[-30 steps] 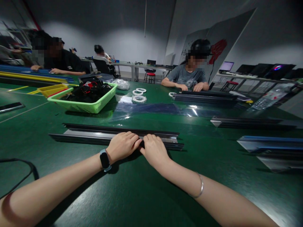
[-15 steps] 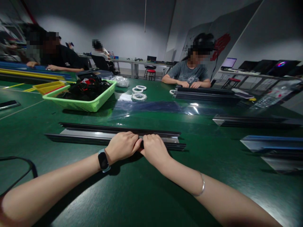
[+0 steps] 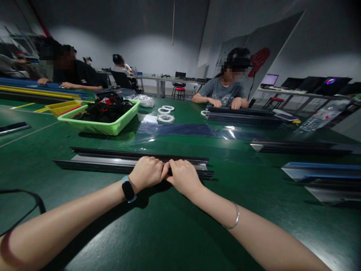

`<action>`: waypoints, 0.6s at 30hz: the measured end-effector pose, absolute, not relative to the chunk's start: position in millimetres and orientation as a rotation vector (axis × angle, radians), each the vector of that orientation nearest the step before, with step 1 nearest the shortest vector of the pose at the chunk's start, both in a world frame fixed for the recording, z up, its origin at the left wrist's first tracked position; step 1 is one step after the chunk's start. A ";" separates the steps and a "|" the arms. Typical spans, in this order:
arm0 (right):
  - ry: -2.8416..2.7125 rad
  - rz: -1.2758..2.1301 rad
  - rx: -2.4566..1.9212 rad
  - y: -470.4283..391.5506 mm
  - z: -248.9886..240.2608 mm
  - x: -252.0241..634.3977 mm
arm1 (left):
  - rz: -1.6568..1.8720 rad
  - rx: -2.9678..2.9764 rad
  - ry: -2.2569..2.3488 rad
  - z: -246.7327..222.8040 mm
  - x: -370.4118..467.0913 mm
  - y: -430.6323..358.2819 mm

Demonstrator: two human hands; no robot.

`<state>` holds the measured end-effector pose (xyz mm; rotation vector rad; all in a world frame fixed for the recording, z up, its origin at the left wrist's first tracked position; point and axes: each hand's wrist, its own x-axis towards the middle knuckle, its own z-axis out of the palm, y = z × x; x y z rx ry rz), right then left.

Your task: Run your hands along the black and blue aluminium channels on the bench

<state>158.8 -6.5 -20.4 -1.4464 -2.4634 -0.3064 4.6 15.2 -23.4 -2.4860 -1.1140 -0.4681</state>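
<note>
Far left, a co-worker in a black top has hands by blue and yellow strips point(image 3: 42, 92); phone point(image 3: 14, 128) flat on the left, cable point(image 3: 36, 197) looping near left. Yellow tray point(image 3: 62, 108) sits just beside green basket point(image 3: 105, 129), which is heaped with dark parts point(image 3: 105, 108).

Channel point(image 3: 107, 161) lies left to right across the middle of the table point(image 3: 175, 237), in front of the basket: two black walls, silver floor facing up, left end well past the hands, right end poking out a bit.

Left hand point(image 3: 149, 172), watch point(image 3: 129, 189) on its wrist, is curled over the near wall, right of the channel's middle. Right hand point(image 3: 184, 177), bangle point(image 3: 236, 217) on its forearm, grips the same wall just beside it, thumbs close together. Both grasping, neither free. Small dark bit shows between the thumbs; can't tell if it's the wall itself or a separate piece.

Progress: channel is set out floor-up with both hands on it, so that much looks done. Reads as mid-job, hands working at one spot on the near wall. Contact spot is under the fingers, so can't tell what is finished there or how much is left.

Beyond the channel: white rings point(image 3: 166, 117), clear film point(image 3: 183, 130). Far right of centre, another co-worker's hands point(image 3: 225, 102) on a dark profile point(image 3: 244, 114). Right side: more black profiles point(image 3: 293, 146), blue profile point(image 3: 324, 169) nearer, bottle point(image 3: 320, 116) at the far right, tilted in view
</note>
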 end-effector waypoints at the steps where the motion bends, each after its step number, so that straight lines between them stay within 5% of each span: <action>1: -2.473 -0.300 -1.424 -7.0 -20.2 158.2 | -0.476 -2.471 -1.117 -24.4 3.0 14.7; 18: -2.398 -0.113 -1.369 -3.8 -21.9 156.7 | -0.487 -2.573 -0.968 -29.6 -4.1 17.1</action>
